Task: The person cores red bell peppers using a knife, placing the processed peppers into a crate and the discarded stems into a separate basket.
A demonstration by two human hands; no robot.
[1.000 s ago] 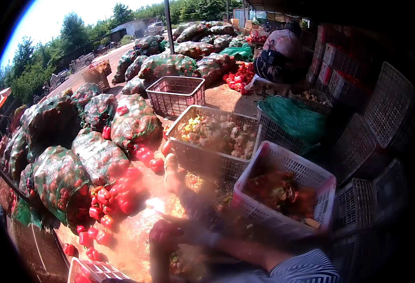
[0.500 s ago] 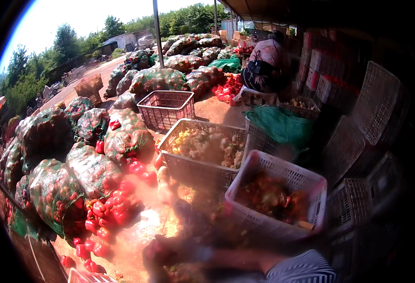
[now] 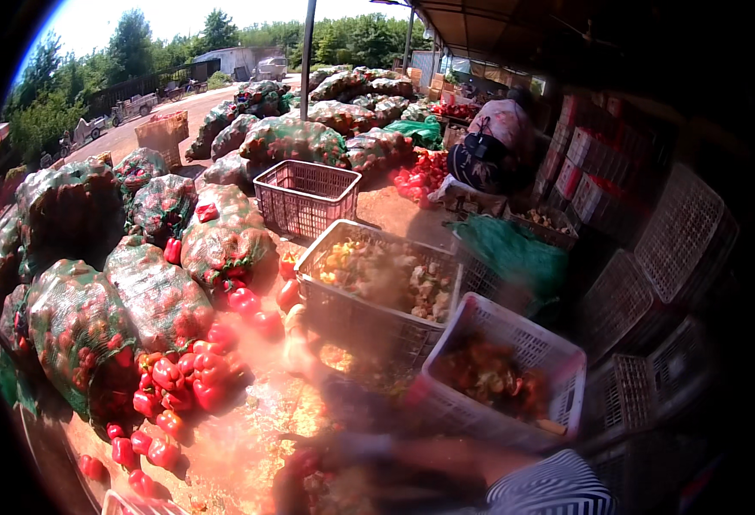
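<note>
My right forearm comes in from the lower right in a striped sleeve [image 3: 553, 487]. My right hand [image 3: 313, 463] is dark and smeared, low in the middle, with some red beside its fingers. Whether it grips a pepper cannot be made out. My left hand cannot be picked out. Loose red bell peppers [image 3: 210, 369] lie heaped left of my hand. Right of it stands a white and pink crate [image 3: 566, 390] holding reddish-orange pepper scraps [image 3: 489, 369]. Beyond is a pale crate [image 3: 369, 330] of yellowish-white pepper cores [image 3: 395, 275].
Mesh sacks of peppers [image 3: 77, 330] crowd the left side and the back. A pinkish-brown crate [image 3: 309, 206] stands farther off, near a roof post [image 3: 307, 64]. A co-worker [image 3: 493, 142] sits at the back right. Green netting [image 3: 515, 253] and stacked crates [image 3: 682, 232] line the right.
The view has shifted, so the sacks and loose peppers on the left sit farther left. My right hand shows slightly farther right, with less red visible at it.
</note>
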